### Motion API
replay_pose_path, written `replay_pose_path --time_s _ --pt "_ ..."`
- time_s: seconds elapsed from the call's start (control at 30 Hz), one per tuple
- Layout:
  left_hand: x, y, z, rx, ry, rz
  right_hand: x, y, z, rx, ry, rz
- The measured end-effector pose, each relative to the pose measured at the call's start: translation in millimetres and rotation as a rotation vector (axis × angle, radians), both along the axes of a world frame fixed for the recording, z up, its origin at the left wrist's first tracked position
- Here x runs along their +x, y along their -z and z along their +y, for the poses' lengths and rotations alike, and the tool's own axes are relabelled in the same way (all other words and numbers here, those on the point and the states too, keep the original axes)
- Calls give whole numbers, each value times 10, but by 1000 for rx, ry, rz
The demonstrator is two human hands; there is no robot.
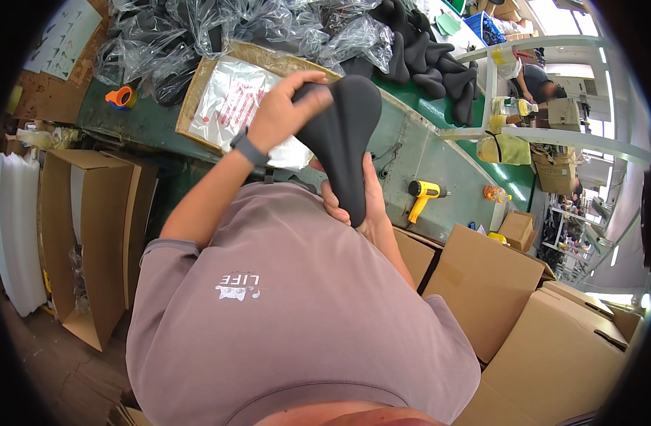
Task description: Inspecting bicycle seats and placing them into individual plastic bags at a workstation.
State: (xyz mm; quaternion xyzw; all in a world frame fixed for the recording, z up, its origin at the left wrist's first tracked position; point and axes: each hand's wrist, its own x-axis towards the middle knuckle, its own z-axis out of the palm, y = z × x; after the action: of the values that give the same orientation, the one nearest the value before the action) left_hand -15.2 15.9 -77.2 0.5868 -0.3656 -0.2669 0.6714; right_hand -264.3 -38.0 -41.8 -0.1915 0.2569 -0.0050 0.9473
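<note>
Taupe T-shirt [297,348]: nearest the camera, filling the lower middle; the hands work just beyond its hem.
Right hand [373,202]: closed round the narrow nose of the saddle, thumb along one flank, other fingers showing at the opposite flank.
Left hand [283,113]: at the saddle's wide end, blurred; one digit reaches to the wing's edge, another crosses the top. I cannot tell whether they pinch the wing or only brush it.
Black saddle [350,128]: held between the hands, nose toward the shirt, wide end over the corner of the box.
Good handling: the nose grip should stay firm while the left hand goes lightly over the wing, with nails kept off the smooth cover. Turning the saddle a little under the light would show marks better than pressing harder.
Shallow cardboard box [195,89]: under the left forearm, holding clear printed bags [229,99]; best not to scrape the cover on its rim.
Green bench [474,202]: beneath the box.
Yellow heat gun [426,190]: on the bench to the right, apart from the saddle; its nozzle points away.
Orange tape roll [119,98]: left of the box.
Loose black saddles [414,53]: heaped at the far side, beside plastic-wrapped ones [261,32].
</note>
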Motion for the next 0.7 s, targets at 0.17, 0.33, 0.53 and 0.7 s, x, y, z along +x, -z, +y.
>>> replay_pose_path --time_s 0.17,0.33,0.53,0.7 --pt "-222 -198 254 108 -17 -232 -68 14 -3 -81 7 25" --pt "-59 -103 100 161 -44 -183 -33 -100 36 -206 -20 130" --pt "51 193 -23 229 -8 -70 -72 9 71 -91 38 146" --pt "-305 -62 109 73 -22 -325 -62 -32 50 -121 76 170"
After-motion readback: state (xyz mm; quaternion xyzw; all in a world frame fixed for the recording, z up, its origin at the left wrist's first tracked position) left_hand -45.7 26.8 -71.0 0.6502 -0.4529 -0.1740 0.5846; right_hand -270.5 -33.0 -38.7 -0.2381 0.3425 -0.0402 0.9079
